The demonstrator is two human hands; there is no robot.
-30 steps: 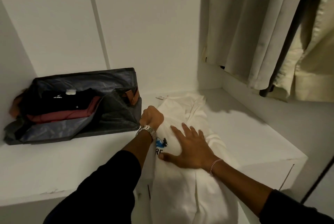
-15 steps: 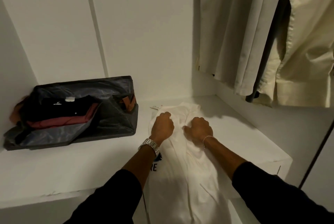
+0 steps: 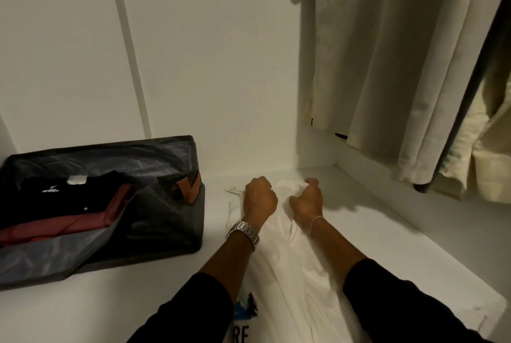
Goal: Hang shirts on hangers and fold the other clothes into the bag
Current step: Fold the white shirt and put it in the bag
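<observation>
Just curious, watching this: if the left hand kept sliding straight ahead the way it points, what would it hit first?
Probably the small paper tag just past the white garment that the left hand grips, then the white back wall. Depth is hard to judge here.

Bare shelf (image 3: 387, 235) right of the white garment (image 3: 279, 259); bag (image 3: 171, 221) close left.
</observation>
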